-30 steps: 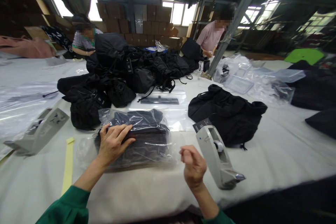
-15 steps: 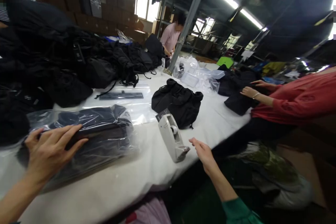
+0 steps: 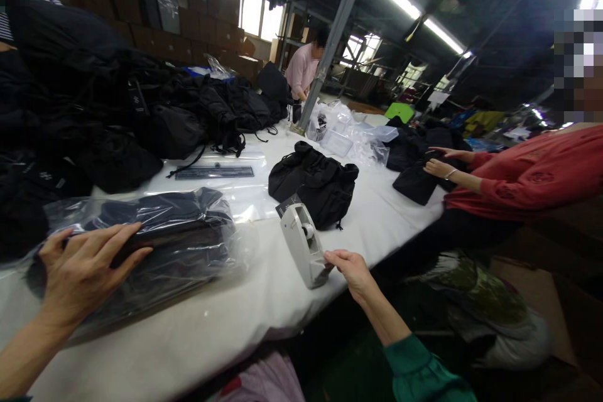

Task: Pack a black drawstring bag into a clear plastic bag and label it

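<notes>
My left hand (image 3: 87,267) lies with spread fingers on a dark folded bag in a clear plastic bag (image 3: 188,257) at the table's left front. A white tape dispenser (image 3: 298,242) stands to the right of this package, holding a small roll of tape. My right hand (image 3: 352,270) is at the dispenser's near end, thumb and forefinger pinched on the end of the tape there; the tape itself barely shows. Just behind the dispenser sits a black drawstring backpack (image 3: 313,182) with a dark hang tag (image 3: 286,204).
Black backpacks (image 3: 179,119) are heaped along the left side. Flat clear plastic bags (image 3: 217,188) lie on the white table (image 3: 226,339). A metal post (image 3: 332,44) rises at the back. At right, a co-worker in a red top (image 3: 527,169) handles black fabric.
My right hand has moved left to the tape dispenser's end, and its fingers have closed there. My left hand stays on the plastic-wrapped bag.
</notes>
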A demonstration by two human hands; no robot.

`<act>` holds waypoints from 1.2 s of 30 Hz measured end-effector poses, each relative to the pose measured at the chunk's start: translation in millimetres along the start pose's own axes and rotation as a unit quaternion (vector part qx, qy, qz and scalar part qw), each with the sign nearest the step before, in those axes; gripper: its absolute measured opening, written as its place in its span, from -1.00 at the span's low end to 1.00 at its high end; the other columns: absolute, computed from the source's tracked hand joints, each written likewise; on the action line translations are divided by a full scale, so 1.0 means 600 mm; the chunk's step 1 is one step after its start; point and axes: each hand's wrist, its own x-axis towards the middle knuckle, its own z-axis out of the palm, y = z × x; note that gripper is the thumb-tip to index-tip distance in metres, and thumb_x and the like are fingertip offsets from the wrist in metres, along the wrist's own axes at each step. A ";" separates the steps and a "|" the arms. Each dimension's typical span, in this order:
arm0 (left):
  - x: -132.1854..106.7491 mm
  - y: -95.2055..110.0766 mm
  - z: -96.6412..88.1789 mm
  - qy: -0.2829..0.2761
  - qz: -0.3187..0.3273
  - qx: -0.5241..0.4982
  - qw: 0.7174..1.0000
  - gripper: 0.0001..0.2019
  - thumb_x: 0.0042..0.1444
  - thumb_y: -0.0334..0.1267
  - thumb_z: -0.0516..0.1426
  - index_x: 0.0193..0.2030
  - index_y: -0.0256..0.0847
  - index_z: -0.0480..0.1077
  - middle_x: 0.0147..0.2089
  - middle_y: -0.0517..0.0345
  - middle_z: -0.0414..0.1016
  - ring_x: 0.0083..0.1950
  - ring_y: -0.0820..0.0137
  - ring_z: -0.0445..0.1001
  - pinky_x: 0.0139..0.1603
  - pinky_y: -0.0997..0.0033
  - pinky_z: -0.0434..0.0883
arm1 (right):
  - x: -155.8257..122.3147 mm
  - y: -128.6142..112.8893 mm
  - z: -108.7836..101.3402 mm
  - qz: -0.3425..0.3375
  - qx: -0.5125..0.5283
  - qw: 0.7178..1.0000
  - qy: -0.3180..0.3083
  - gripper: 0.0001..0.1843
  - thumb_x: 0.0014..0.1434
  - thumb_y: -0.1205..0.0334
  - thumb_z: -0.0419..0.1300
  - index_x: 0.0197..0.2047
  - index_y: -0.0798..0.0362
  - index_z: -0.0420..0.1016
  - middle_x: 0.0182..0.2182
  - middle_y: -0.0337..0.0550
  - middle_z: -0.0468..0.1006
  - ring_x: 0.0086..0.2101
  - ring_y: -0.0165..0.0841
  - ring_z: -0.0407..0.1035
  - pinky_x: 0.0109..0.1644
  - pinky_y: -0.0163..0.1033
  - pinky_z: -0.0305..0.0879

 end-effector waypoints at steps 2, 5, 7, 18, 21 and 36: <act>0.001 0.002 -0.001 0.001 -0.004 -0.005 1.000 -0.35 0.15 -0.05 0.21 0.33 0.48 0.06 0.19 0.57 0.44 0.06 0.12 0.45 0.29 -0.21 0.09 | -0.016 0.005 -0.007 -0.018 0.002 0.999 0.033 -0.56 -0.20 -0.17 0.40 -0.60 0.09 0.56 -0.48 -0.14 0.50 -0.30 -0.25 0.34 -0.09 -0.15 0.22; 0.001 0.003 -0.002 -0.005 -0.006 -0.003 1.000 -0.36 0.16 -0.03 0.20 0.33 0.46 0.06 0.19 0.55 0.45 0.07 0.12 0.45 0.31 -0.18 0.07 | -0.050 0.024 -0.015 -0.018 -0.004 0.997 0.072 -0.61 -0.21 -0.11 0.42 -0.60 0.08 0.58 -0.39 -0.11 0.52 -0.24 -0.20 0.35 -0.03 -0.12 0.21; 0.000 0.000 -0.001 -0.010 -0.002 0.000 1.000 -0.36 0.16 -0.01 0.19 0.35 0.43 0.06 0.17 0.50 0.47 0.06 0.13 0.45 0.32 -0.17 0.07 | -0.069 0.042 -0.015 -0.003 -0.004 0.996 0.088 -0.61 -0.22 -0.10 0.43 -0.58 0.10 0.60 -0.38 -0.08 0.54 -0.25 -0.18 0.38 -0.05 -0.10 0.25; 0.026 0.011 -0.015 0.002 0.105 0.064 0.992 -0.52 0.16 -0.05 0.23 0.21 -0.04 0.36 -0.03 0.04 0.59 -0.07 0.16 0.51 0.25 -0.06 0.10 | -0.099 0.136 0.023 0.066 -0.009 0.997 0.048 -0.45 -0.37 -0.31 0.36 -0.64 0.07 0.55 -0.77 -0.09 0.40 -0.73 -0.25 0.27 -0.69 -0.17 0.20; 0.035 0.016 -0.018 -0.010 0.091 0.054 0.994 -0.58 0.17 -0.06 0.22 0.15 -0.08 0.41 -0.02 0.02 0.58 -0.05 0.17 0.51 0.26 -0.06 0.07 | -0.080 0.117 0.020 0.016 -0.099 0.995 0.021 -0.47 -0.25 -0.32 0.30 -0.51 0.02 0.63 -0.67 -0.07 0.52 -0.62 -0.15 0.41 -0.55 -0.11 0.38; 0.037 0.016 -0.024 -0.026 0.080 0.023 0.996 -0.60 0.22 0.01 0.15 0.14 -0.09 0.41 -0.02 0.04 0.56 -0.04 0.18 0.45 0.29 -0.07 -0.01 | -0.019 -0.357 0.376 -0.574 -0.568 0.458 -0.372 -0.83 0.19 0.39 0.20 -0.37 0.06 0.60 -0.42 -0.14 0.56 -0.41 -0.35 0.42 -0.38 -0.29 0.08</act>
